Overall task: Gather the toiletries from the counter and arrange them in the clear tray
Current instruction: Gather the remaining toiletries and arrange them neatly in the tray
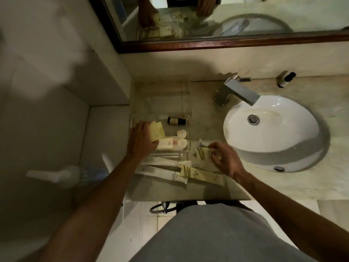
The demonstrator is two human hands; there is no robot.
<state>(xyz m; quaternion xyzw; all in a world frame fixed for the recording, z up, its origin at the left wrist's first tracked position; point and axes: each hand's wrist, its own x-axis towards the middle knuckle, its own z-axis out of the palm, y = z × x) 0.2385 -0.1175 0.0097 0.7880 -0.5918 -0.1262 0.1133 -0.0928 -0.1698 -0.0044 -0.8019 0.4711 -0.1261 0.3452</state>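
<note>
The clear tray (186, 118) sits on the counter left of the sink. Inside it lie a small dark bottle (176, 121), a round white item (181, 133) and a white tube (171, 144). My left hand (141, 140) reaches into the tray and grips yellow packets (156, 132) at its left side. Just outside the tray's right wall, my right hand (225, 159) pinches a striped cream sachet (203, 153). Long white and yellow sachets (181, 173) lie on the counter in front of the tray.
A white sink (272, 133) with a square chrome tap (238, 92) fills the counter's right side. A small dark-capped bottle (285, 79) stands by the back wall. A framed mirror (226, 21) hangs above. A white wall block borders the tray's left.
</note>
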